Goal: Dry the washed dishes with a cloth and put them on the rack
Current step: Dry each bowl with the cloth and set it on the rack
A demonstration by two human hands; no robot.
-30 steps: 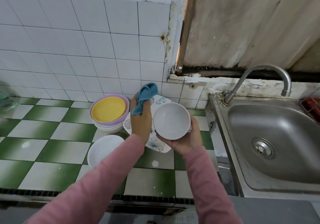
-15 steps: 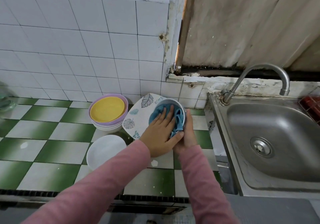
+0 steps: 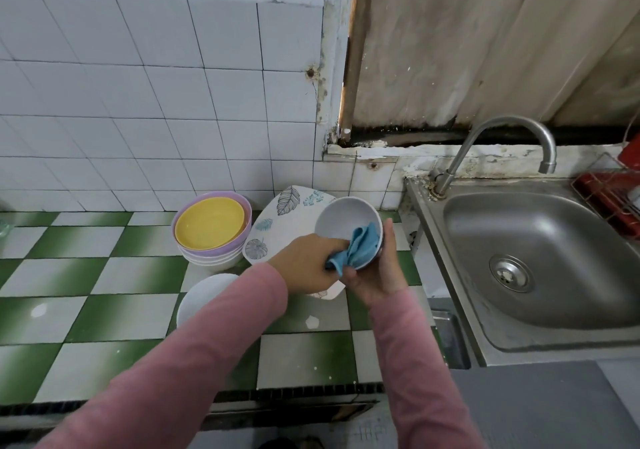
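Note:
A white bowl (image 3: 341,221) is tilted toward me above the counter, and my right hand (image 3: 375,275) grips it from below and from its right side. My left hand (image 3: 306,265) pinches a blue cloth (image 3: 360,246) and presses it against the bowl's near inner wall and rim. Under the bowl lies a square leaf-patterned plate (image 3: 280,226). To the left stands a stack of bowls (image 3: 213,232), yellow inside a lilac one on top. A white bowl (image 3: 201,298) sits nearer me, partly behind my left sleeve.
The green-and-white tiled counter (image 3: 104,275) stretches left. A steel sink (image 3: 540,268) with a curved tap (image 3: 485,143) is at the right. A red wire rack (image 3: 616,195) shows at the far right edge. A tiled wall rises behind the dishes.
The bowl has tipped up so its inside shows more. My left hand has slid from flat inside the bowl down to its near rim, bunching the cloth there.

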